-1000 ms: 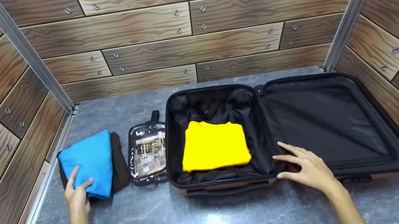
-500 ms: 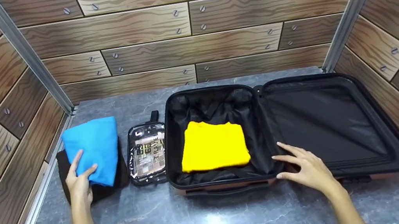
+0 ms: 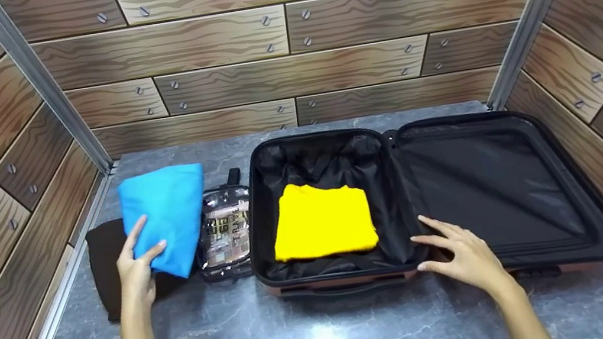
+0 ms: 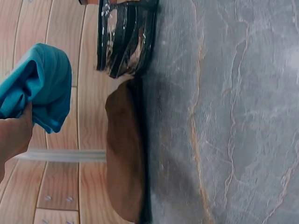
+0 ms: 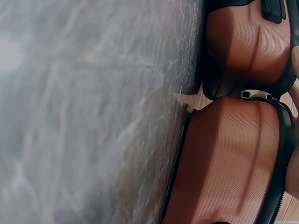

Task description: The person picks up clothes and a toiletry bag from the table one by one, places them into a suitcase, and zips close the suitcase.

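My left hand (image 3: 136, 273) grips a folded blue cloth garment (image 3: 165, 214), pinched at its near edge and lifted above the table. In the left wrist view the blue garment (image 4: 51, 88) hangs clear of a folded dark brown garment (image 4: 125, 149), which lies below. An open suitcase (image 3: 336, 276) with black lining stands at the centre, a folded yellow garment (image 3: 322, 220) in its left half. My right hand (image 3: 463, 253) rests at the suitcase's near rim by the hinge side, fingers spread. In the right wrist view the copper-coloured shell (image 5: 224, 158) shows beside that hand.
A clear toiletry bag (image 3: 226, 228) with black trim lies between the brown garment and the suitcase, partly behind the blue garment. The suitcase's right half (image 3: 495, 182) lies open toward the right wall. Wood-patterned walls (image 3: 280, 29) enclose the grey marbled table (image 3: 255, 338).
My left hand has lifted the blue garment off the brown one and carried it to the right, over the edge of the toiletry bag. The right hand has stayed in place.
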Demonstrator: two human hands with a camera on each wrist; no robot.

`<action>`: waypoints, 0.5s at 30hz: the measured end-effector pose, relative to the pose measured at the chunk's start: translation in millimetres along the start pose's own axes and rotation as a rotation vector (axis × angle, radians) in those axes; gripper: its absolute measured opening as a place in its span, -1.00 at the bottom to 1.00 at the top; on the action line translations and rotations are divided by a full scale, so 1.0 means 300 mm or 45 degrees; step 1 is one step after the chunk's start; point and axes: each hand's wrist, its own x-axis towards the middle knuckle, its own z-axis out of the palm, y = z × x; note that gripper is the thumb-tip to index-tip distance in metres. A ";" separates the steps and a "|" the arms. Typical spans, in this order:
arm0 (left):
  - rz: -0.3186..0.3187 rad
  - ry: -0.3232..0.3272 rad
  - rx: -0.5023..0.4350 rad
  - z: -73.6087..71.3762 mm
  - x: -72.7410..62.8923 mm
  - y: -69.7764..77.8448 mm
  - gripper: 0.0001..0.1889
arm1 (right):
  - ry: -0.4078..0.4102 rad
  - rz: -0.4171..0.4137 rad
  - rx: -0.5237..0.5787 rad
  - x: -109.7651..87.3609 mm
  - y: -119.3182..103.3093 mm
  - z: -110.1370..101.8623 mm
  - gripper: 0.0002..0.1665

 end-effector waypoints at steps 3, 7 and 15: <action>-0.022 -0.042 -0.031 0.017 -0.010 -0.001 -0.32 | 0.004 0.000 -0.004 0.000 0.001 0.001 -0.39; -0.035 -0.097 -0.064 0.040 -0.019 -0.003 -0.30 | 0.003 0.005 -0.007 -0.001 0.002 0.002 -0.39; -0.038 -0.174 -0.071 0.087 -0.034 -0.004 -0.30 | -0.002 0.004 -0.006 -0.002 0.003 0.002 -0.38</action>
